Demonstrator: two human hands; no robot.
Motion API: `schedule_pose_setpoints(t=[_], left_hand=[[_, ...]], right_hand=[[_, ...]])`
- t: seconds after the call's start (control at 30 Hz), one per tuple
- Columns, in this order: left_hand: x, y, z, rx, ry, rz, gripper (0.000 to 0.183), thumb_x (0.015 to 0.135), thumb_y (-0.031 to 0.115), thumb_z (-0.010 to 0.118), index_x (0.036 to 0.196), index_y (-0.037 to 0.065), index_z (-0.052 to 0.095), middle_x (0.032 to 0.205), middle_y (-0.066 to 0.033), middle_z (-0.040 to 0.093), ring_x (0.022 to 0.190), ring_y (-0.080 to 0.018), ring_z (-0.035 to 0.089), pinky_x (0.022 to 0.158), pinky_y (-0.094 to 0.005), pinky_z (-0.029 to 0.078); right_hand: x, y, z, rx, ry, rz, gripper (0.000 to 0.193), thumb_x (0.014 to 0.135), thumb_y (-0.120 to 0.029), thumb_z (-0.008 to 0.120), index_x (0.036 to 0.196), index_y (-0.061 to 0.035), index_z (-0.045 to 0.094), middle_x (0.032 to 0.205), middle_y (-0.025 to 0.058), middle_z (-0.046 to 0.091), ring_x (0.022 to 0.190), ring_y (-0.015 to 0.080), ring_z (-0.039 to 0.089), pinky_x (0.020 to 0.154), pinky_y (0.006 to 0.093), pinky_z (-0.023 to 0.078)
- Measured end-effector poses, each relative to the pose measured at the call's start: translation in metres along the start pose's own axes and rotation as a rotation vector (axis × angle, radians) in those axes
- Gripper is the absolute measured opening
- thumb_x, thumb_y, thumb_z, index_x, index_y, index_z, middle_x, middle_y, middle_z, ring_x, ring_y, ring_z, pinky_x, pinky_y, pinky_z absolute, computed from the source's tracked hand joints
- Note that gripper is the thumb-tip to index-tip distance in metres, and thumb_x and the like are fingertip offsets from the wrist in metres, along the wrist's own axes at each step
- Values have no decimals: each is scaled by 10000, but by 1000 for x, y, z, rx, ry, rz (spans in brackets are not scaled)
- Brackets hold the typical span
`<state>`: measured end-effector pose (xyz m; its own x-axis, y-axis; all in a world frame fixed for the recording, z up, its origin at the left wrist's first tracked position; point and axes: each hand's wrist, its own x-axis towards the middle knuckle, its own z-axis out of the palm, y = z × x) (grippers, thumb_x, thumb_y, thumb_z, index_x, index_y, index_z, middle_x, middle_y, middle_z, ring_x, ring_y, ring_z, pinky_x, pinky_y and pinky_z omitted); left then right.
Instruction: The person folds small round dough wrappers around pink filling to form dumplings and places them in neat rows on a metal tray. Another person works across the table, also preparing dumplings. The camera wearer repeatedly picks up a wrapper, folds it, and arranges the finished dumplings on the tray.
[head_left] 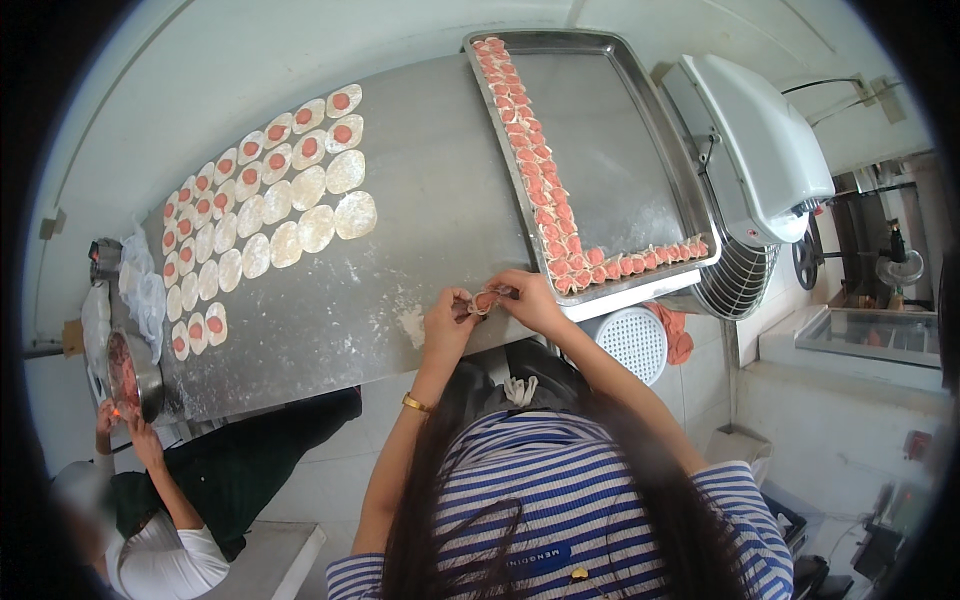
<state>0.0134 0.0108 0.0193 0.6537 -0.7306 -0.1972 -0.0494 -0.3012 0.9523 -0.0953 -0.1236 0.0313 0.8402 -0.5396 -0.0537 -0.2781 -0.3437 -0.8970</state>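
Ok so the steel table [430,170] takes up most of the view, dusted with flour. The big metal tray [620,130] is at its right end. Over on the left there's a patch of round wrappers [285,243], some topped with pink filling. Stuffed dumplings [537,166] line the tray's left and near sides. Left hand [450,305] and right hand [530,298] are nearly together, fingers closed in a pinch on 1 small filled dumpling [484,301], right by the tray's near-left corner.
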Motion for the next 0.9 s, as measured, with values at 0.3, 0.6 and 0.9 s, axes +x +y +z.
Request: schedule_pose_setpoints(t=[0.3,0.6,0.9], left_hand=[[-1,5,0,245,-100,123,313,671,32,750,958,11,629,820,-137,678,748,-224,672,661,-302,515],[2,3,6,389,-80,215,222,684,70,762,819,12,596,787,-123,635,681,-225,650,619,-301,501],[-1,-10,13,21,-73,36,246,698,17,748,891,24,596,822,-68,657,745,-126,650,650,-266,508]], right_hand=[[-8,1,1,-241,12,-65,335,636,86,589,956,-9,618,900,152,595,838,353,603,716,382,498],[-10,1,2,-233,8,-166,262,670,86,554,905,-17,606,888,144,583,834,357,588,710,395,485],[-11,1,0,-256,50,-190,292,664,92,546,927,-19,606,909,149,579,852,368,580,726,408,483]])
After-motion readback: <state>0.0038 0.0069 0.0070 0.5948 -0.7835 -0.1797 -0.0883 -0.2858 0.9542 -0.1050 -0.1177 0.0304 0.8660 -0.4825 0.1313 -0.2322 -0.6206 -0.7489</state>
